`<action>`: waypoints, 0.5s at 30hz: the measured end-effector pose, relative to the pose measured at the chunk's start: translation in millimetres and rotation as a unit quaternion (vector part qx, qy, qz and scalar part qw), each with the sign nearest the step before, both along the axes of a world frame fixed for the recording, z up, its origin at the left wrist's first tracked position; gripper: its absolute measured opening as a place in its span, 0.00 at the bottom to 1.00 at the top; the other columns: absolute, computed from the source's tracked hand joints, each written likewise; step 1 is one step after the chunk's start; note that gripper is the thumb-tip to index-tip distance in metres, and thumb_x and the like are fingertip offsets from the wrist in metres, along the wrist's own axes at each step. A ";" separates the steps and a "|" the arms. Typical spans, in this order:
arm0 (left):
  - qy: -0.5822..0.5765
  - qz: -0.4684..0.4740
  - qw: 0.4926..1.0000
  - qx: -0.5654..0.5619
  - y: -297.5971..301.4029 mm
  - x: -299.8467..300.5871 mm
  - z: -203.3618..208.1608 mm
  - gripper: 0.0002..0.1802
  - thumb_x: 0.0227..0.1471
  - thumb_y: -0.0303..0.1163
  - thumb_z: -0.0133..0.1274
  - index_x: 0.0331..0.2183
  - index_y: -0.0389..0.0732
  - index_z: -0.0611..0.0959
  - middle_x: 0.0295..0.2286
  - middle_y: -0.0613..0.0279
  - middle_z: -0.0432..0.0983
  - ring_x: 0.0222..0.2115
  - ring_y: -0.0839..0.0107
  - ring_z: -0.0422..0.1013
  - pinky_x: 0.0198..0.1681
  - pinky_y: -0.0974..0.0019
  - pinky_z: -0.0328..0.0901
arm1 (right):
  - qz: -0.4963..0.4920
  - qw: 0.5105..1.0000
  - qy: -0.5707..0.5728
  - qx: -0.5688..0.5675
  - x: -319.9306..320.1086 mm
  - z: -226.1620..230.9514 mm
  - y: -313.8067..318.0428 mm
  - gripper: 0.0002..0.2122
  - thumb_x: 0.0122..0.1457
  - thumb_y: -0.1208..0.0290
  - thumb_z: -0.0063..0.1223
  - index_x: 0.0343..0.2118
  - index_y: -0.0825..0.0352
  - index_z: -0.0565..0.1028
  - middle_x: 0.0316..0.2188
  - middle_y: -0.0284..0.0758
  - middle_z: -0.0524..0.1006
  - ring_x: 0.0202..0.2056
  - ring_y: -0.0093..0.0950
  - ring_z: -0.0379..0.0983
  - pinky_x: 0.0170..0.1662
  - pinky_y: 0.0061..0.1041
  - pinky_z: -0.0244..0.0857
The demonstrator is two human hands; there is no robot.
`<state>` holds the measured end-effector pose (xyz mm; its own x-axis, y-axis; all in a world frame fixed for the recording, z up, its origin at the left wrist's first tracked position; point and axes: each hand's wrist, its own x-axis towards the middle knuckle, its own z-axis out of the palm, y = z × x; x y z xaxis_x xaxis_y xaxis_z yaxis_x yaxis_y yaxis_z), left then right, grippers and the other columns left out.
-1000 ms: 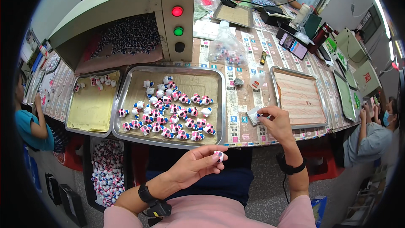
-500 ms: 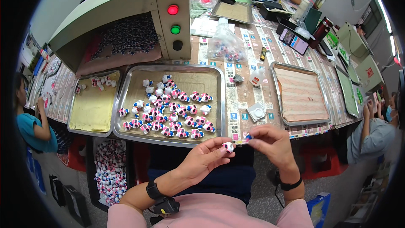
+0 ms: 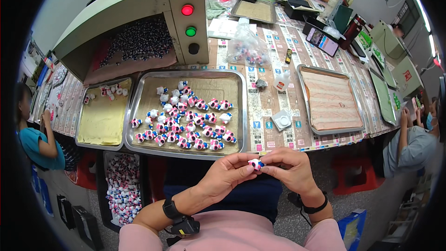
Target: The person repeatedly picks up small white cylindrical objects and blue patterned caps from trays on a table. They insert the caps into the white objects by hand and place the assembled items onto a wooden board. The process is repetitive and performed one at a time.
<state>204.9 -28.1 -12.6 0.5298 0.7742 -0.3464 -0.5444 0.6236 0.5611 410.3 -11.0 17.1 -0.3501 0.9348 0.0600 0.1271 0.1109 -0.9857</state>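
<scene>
Just in front of the table edge, my left hand (image 3: 226,175) pinches a small white figurine head (image 3: 254,162) with pink and dark patches. My right hand (image 3: 292,169) is closed on a small blue piece (image 3: 262,163), probably a figurine body, which meets the head's right side. Whether the two are joined cannot be made out; fingertips partly cover them. Beyond my hands, a large metal tray (image 3: 223,81) holds many similar figurines (image 3: 200,120) in white, pink and blue, lying in rough rows on brown lining.
A yellow-lined tray (image 3: 100,123) stands left, a pink-lined tray (image 3: 331,104) right. Between lie a small white dish (image 3: 281,120) and a white bottle (image 3: 282,81). Behind is a machine (image 3: 194,14) with red and green lights. Below left, a bin (image 3: 123,188) holds figurine parts. Other people sit around.
My right hand has moved left and slightly down, bringing the blue piece against the white head. The left hand still holds the head, now turned slightly.
</scene>
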 end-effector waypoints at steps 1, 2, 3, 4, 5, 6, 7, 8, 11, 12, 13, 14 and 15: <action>0.007 0.000 1.000 0.007 -0.3 0.5 0.1 0.17 0.56 0.25 0.52 0.48 0.35 0.75 0.40 0.60 0.75 0.41 0.74 0.72 0.47 0.72 0.69 | 0.006 0.999 -0.018 0.032 1.2 0.5 0.3 0.09 0.48 0.82 0.62 0.35 0.69 0.80 0.32 0.38 0.78 0.33 0.23 0.76 0.36 0.17 0.71; 0.013 0.000 1.000 0.013 -0.7 0.9 0.3 0.17 0.56 0.25 0.52 0.48 0.34 0.75 0.40 0.59 0.76 0.40 0.74 0.73 0.46 0.72 0.69 | 0.012 0.997 -0.036 0.064 2.7 1.1 1.6 0.10 0.47 0.83 0.62 0.34 0.68 0.80 0.31 0.38 0.79 0.33 0.24 0.77 0.35 0.18 0.71; 0.020 0.000 1.000 0.020 -1.5 0.9 0.3 0.16 0.56 0.25 0.52 0.47 0.34 0.76 0.39 0.59 0.76 0.40 0.74 0.73 0.45 0.72 0.70 | 0.018 0.994 -0.054 0.095 3.2 1.2 1.7 0.10 0.46 0.83 0.63 0.34 0.68 0.81 0.30 0.38 0.79 0.32 0.24 0.77 0.35 0.18 0.71; 0.024 0.002 0.999 0.028 -2.1 1.7 -0.8 0.17 0.56 0.25 0.52 0.47 0.34 0.76 0.39 0.59 0.76 0.39 0.74 0.73 0.45 0.72 0.70 | 0.014 0.994 -0.050 0.096 3.1 1.5 1.0 0.10 0.46 0.84 0.63 0.34 0.68 0.81 0.30 0.38 0.79 0.32 0.25 0.77 0.34 0.18 0.71; 0.028 0.004 0.999 0.035 -2.4 3.6 -2.9 0.17 0.55 0.25 0.53 0.47 0.34 0.76 0.39 0.59 0.76 0.39 0.74 0.74 0.44 0.72 0.70 | 0.011 0.994 -0.046 0.097 3.0 2.3 0.2 0.11 0.45 0.84 0.63 0.33 0.68 0.81 0.29 0.38 0.79 0.31 0.25 0.77 0.34 0.18 0.71; 0.035 0.010 0.998 0.044 -2.8 3.4 -3.8 0.17 0.55 0.25 0.53 0.47 0.33 0.76 0.38 0.58 0.77 0.39 0.73 0.74 0.44 0.72 0.71 | 0.010 0.994 -0.039 0.099 0.7 2.5 0.6 0.11 0.45 0.85 0.63 0.33 0.67 0.81 0.29 0.38 0.79 0.31 0.25 0.77 0.34 0.18 0.71; 0.039 0.005 0.998 0.050 -2.7 3.5 -3.6 0.17 0.55 0.25 0.53 0.47 0.33 0.75 0.39 0.57 0.76 0.39 0.72 0.74 0.44 0.71 0.70 | 0.010 0.994 -0.042 0.099 0.4 2.3 1.0 0.11 0.45 0.85 0.63 0.33 0.68 0.81 0.29 0.38 0.79 0.31 0.25 0.77 0.34 0.18 0.71; 0.043 0.000 0.998 0.056 -2.2 4.1 -3.2 0.17 0.55 0.25 0.52 0.48 0.33 0.75 0.39 0.56 0.76 0.40 0.70 0.74 0.45 0.70 0.70 | 0.011 0.994 -0.045 0.100 2.6 2.1 1.5 0.11 0.45 0.85 0.63 0.33 0.68 0.81 0.29 0.38 0.79 0.31 0.25 0.78 0.34 0.18 0.71; 0.032 -0.007 0.998 0.056 -1.2 0.8 2.4 0.18 0.56 0.26 0.52 0.48 0.33 0.74 0.40 0.55 0.76 0.41 0.69 0.74 0.45 0.69 0.71 | 0.007 0.997 -0.026 0.071 -0.6 6.2 2.5 0.11 0.45 0.86 0.62 0.33 0.69 0.80 0.30 0.37 0.79 0.31 0.24 0.77 0.34 0.19 0.71; 0.025 -0.007 0.998 0.054 -0.4 -2.6 5.3 0.18 0.56 0.26 0.52 0.49 0.33 0.73 0.40 0.55 0.76 0.41 0.70 0.74 0.45 0.69 0.71 | 0.007 0.998 -0.015 0.057 -3.7 8.6 2.4 0.10 0.45 0.86 0.62 0.33 0.70 0.80 0.30 0.37 0.79 0.31 0.24 0.77 0.34 0.19 0.72; 0.029 -0.012 0.997 0.067 2.0 -7.4 8.8 0.17 0.57 0.27 0.51 0.48 0.33 0.73 0.39 0.56 0.76 0.40 0.71 0.74 0.44 0.69 0.71 | 0.019 0.999 0.010 0.036 -6.2 10.0 2.1 0.12 0.45 0.86 0.62 0.36 0.71 0.80 0.34 0.38 0.78 0.32 0.23 0.77 0.34 0.18 0.71; 0.052 0.007 0.994 0.095 4.6 -16.8 14.5 0.16 0.57 0.27 0.51 0.47 0.34 0.73 0.39 0.57 0.76 0.40 0.71 0.74 0.44 0.69 0.71 | 0.009 0.999 0.012 0.047 -10.6 11.1 1.6 0.13 0.45 0.85 0.62 0.37 0.70 0.79 0.35 0.38 0.78 0.33 0.23 0.77 0.34 0.18 0.71; 0.072 0.019 0.989 0.125 10.2 -24.9 21.9 0.16 0.57 0.27 0.51 0.47 0.34 0.73 0.38 0.58 0.76 0.40 0.71 0.74 0.44 0.69 0.70 | -0.008 0.998 0.012 0.059 -12.9 12.1 0.1 0.14 0.45 0.85 0.62 0.38 0.70 0.79 0.37 0.39 0.77 0.33 0.23 0.76 0.35 0.18 0.71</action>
<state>180.0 -17.9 9.3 0.4574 0.8636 -0.2120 -0.4674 0.4363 0.7689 397.5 -10.9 29.2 -0.3317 0.9266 0.1773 0.1072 0.2238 -0.9687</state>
